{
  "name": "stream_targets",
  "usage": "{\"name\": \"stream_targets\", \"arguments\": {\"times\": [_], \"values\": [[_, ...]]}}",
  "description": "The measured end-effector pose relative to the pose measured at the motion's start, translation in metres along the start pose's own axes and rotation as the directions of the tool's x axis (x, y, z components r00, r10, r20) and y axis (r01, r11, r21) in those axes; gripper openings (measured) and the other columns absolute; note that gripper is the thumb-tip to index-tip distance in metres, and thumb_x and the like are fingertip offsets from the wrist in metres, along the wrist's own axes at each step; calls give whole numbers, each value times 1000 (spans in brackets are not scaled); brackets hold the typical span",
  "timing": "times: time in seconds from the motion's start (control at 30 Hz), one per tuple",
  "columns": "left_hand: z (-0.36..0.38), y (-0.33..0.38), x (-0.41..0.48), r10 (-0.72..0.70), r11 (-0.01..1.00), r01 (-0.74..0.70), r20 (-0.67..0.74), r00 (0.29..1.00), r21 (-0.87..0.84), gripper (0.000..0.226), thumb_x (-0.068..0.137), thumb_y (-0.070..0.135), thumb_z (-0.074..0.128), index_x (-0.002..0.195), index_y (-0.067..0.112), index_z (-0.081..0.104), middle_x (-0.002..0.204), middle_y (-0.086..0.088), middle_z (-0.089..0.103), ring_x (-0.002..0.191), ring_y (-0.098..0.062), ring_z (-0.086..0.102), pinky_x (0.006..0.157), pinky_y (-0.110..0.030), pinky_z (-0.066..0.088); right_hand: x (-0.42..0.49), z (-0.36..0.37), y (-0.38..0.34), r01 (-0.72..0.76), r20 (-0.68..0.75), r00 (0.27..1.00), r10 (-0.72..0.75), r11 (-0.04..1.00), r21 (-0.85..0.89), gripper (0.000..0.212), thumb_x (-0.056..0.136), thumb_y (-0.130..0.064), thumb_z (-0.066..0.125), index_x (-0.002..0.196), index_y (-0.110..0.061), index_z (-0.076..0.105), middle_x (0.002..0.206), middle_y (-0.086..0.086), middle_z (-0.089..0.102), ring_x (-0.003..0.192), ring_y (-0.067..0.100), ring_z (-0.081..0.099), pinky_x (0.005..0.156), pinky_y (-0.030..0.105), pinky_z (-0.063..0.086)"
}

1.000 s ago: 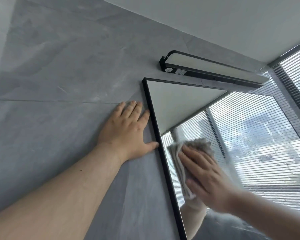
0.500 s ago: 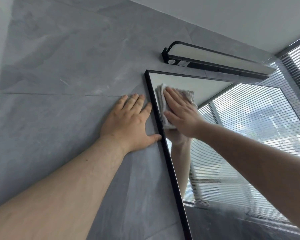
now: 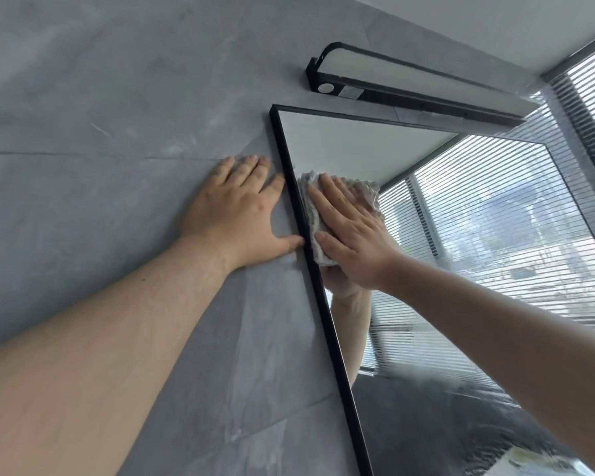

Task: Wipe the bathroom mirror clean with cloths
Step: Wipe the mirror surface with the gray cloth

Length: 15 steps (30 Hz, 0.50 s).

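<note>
Grey tile wall (image 3: 100, 97) with a black-framed mirror (image 3: 358, 146), lamp (image 3: 409, 87) just above its top edge, and lots of open glass down and to the right. Left hand (image 3: 241, 214) lies flat on the wall, fingers spread, thumb touching the frame (image 3: 323, 314). Right hand (image 3: 354, 235) presses the cloth (image 3: 315, 214) on the glass with straight fingers, tight to the left edge. The cloth pokes out past the fingertips.

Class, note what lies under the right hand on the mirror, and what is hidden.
Under the right hand a pale cloth lies pressed against the mirror, beside its black frame. The cloth's edges show past the fingers; its middle and the glass beneath are covered.
</note>
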<state>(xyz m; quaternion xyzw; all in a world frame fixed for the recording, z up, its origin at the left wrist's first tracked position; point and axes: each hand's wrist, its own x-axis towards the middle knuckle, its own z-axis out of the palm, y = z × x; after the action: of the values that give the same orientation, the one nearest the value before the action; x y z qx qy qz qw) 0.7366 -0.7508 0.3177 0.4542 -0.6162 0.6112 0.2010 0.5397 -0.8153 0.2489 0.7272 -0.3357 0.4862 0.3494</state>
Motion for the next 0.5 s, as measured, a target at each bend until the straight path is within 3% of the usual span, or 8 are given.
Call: {"name": "stream_targets", "arguments": {"times": [0.23, 0.3, 0.4, 0.5], "values": [[-3, 2, -5, 27, 1000, -27, 10, 1000, -4, 108, 74, 89, 26, 157, 19, 20, 166, -8, 13, 154, -21, 7, 125, -44, 0, -105, 23, -19, 100, 40, 994, -99, 995, -12, 68, 101, -46, 28, 159, -16, 13, 166, 8, 4, 154, 20, -2, 124, 35, -6], [-3, 4, -9, 31, 999, -31, 13, 999, -7, 107, 76, 88, 31, 157, 19, 21, 166, -7, 13, 154, -21, 7, 124, -44, -1, -123, 28, -20, 148, 43, 988, -147, 989, -23, 67, 101, -45, 29, 159, -14, 14, 166, 11, 8, 154, 25, 2, 124, 43, 2], [-3, 11, -16, 29, 1000, -29, 29, 999, -1, 108, 77, 87, 33, 158, 17, 18, 167, -6, 12, 154, -19, 4, 124, -46, -2, -131, 29, -18, 175, 31, 984, -174, 984, -31, 67, 100, -44, 31, 158, -14, 15, 165, 13, 11, 154, 26, 4, 120, 52, 13], [-2, 17, -22, 33, 999, -33, 41, 999, -5, 109, 76, 87, 34, 158, 16, 17, 167, -6, 11, 154, -19, 4, 124, -48, -1, -112, 23, -12, 198, 50, 980, -195, 978, -64, 67, 100, -45, 29, 158, -13, 16, 165, 14, 11, 154, 25, 3, 122, 52, 10]]}}
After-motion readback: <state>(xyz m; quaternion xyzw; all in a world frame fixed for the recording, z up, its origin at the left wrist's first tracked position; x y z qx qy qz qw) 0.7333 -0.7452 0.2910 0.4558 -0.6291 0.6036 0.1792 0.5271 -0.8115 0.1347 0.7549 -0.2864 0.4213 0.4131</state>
